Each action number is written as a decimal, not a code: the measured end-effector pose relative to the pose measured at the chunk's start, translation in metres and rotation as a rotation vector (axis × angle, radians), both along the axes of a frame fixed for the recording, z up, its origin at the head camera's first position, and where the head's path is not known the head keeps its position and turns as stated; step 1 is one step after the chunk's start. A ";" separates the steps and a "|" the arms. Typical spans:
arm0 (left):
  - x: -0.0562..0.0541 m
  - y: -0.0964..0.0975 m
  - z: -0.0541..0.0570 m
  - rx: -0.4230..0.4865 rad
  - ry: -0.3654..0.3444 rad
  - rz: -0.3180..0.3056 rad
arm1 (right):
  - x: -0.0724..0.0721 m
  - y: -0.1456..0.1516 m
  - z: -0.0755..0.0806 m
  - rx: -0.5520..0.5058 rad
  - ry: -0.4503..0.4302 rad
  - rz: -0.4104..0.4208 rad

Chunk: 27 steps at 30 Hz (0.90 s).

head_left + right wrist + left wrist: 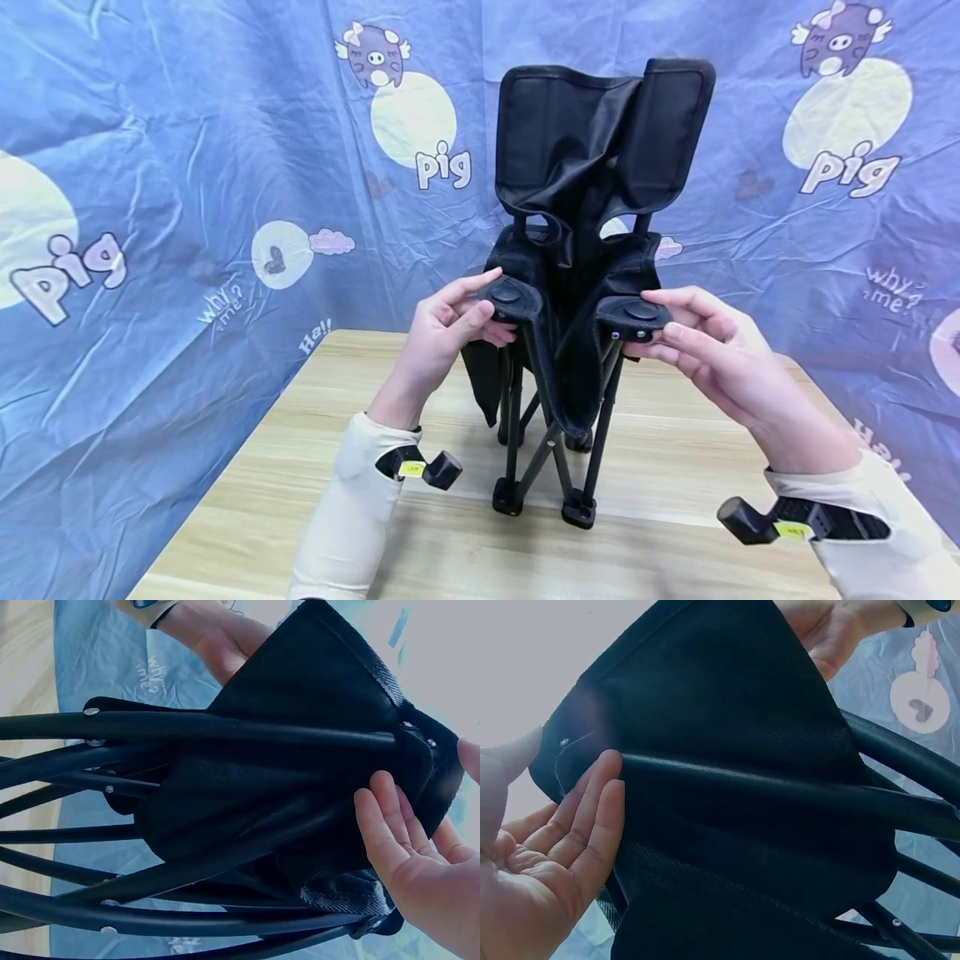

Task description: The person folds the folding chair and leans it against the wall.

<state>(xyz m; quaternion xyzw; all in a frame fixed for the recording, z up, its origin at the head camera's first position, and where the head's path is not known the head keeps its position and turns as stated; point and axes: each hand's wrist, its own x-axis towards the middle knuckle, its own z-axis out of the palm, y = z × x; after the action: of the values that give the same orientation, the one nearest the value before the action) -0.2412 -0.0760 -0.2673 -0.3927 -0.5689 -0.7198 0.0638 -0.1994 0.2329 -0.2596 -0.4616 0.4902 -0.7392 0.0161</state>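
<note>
Folding chair [570, 275], black and half collapsed, stands upright on a wooden counter [675, 467], about midway between its left and right edges. Left-hand [453, 325] fingers pinch the seat's left front corner [510, 296]; right-hand [712, 342] fingers pinch the right front corner [633, 315]. Seat fabric [577, 408] sags between them.

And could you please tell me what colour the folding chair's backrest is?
The backrest is black; it shows best in the head view.
</note>
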 end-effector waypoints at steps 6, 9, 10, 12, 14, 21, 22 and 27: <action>0.002 0.004 0.004 0.006 -0.002 -0.013 | 0.000 -0.006 0.003 0.003 -0.017 -0.012; 0.003 0.006 0.005 0.002 -0.006 -0.013 | 0.000 -0.008 0.005 0.012 -0.024 -0.032; 0.003 0.006 0.006 -0.002 -0.007 -0.011 | 0.000 -0.008 0.005 0.014 -0.026 -0.037; 0.004 0.007 0.007 -0.007 -0.008 -0.008 | 0.000 -0.009 0.006 0.022 -0.027 -0.048; 0.004 0.008 0.008 -0.011 -0.005 -0.007 | 0.000 -0.010 0.006 0.027 -0.024 -0.051; 0.002 0.012 0.007 -0.001 0.006 -0.032 | -0.003 -0.013 0.008 0.028 -0.012 -0.021; 0.001 0.013 0.007 0.002 0.008 -0.037 | -0.003 -0.014 0.008 0.030 -0.013 -0.020; 0.000 0.016 0.006 0.006 0.019 -0.050 | -0.003 -0.016 0.009 0.032 -0.019 -0.023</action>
<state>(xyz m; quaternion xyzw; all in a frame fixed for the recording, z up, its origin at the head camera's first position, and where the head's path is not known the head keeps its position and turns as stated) -0.2410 -0.0603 -0.2612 -0.4134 -0.5563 -0.7190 0.0524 -0.2024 0.2166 -0.2502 -0.4485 0.5072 -0.7356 0.0195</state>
